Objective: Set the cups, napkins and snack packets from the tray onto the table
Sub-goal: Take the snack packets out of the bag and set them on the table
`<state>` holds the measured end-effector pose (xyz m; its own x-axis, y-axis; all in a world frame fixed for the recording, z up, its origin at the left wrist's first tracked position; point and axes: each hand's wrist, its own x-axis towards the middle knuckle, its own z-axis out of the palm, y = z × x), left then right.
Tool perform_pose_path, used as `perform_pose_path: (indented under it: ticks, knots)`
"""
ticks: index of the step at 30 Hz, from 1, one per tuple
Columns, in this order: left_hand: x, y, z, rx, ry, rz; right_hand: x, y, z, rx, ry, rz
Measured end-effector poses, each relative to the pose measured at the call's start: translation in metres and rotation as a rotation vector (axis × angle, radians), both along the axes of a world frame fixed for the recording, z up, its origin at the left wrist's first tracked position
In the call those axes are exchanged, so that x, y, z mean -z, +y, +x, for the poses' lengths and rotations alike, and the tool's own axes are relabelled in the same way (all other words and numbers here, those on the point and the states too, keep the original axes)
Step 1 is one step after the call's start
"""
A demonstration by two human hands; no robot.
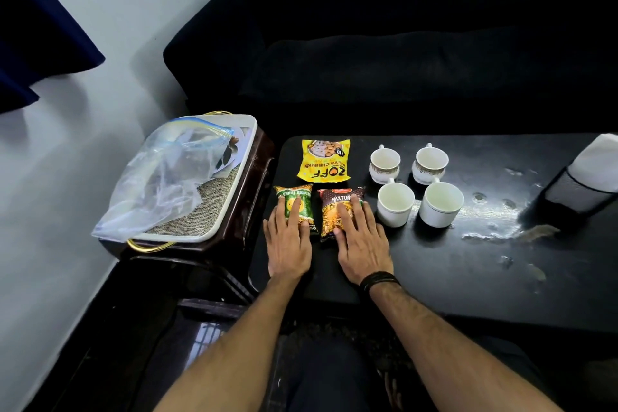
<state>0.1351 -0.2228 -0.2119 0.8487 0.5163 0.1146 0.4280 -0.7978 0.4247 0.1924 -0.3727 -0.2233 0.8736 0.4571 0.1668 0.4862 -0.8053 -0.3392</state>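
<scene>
Both hands are down flat on the black tabletop point(434, 254), fingers straight, gripping nothing. The left hand point(289, 241) presses the green packet point(294, 202), the right hand point(363, 244) presses the red packet point(341, 207), side by side and nearly touching. It looks like a squaring-up, palms pushing the two packets level into a neat row. Just beyond them lies the yellow packet point(324, 160), label facing away from the person, perhaps for a guest on the sofa point(401, 70). To the right, four cups point(416, 184) stand upright in two pairs, handles pointing away. At the far right edge, napkins point(598, 157) stick up from a mesh holder point(578, 191). The tray point(220, 221) sits on a side stand to the left, carrying only a crumpled clear bag point(167, 177). Judging by that, the unloading is as good as finished.
</scene>
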Motion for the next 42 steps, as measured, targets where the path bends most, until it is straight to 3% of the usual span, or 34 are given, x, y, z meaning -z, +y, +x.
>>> perform_pose_path:
  ticks: [14,24,29,34,37,42]
  knots:
    - [0.001,0.001,-0.002,-0.011,-0.029,0.001,0.003,-0.001,0.0,0.03,0.008,-0.006]
    - [-0.004,-0.005,-0.022,0.016,-0.091,-0.025,-0.001,-0.002,-0.004,-0.053,-0.091,0.005]
    - [-0.033,0.002,-0.039,0.183,-0.141,0.162,-0.015,-0.005,-0.008,-0.092,-0.086,-0.039]
    - [-0.097,0.046,-0.044,0.001,-0.303,0.34,-0.059,0.036,-0.013,-0.041,-0.083,0.093]
    - [-0.133,0.084,-0.055,-0.198,-0.295,0.312,-0.089,0.071,-0.018,-0.049,-0.07,0.193]
    - [-0.153,0.139,-0.071,-0.385,0.075,0.103,-0.112,0.117,-0.028,-0.151,-0.031,0.206]
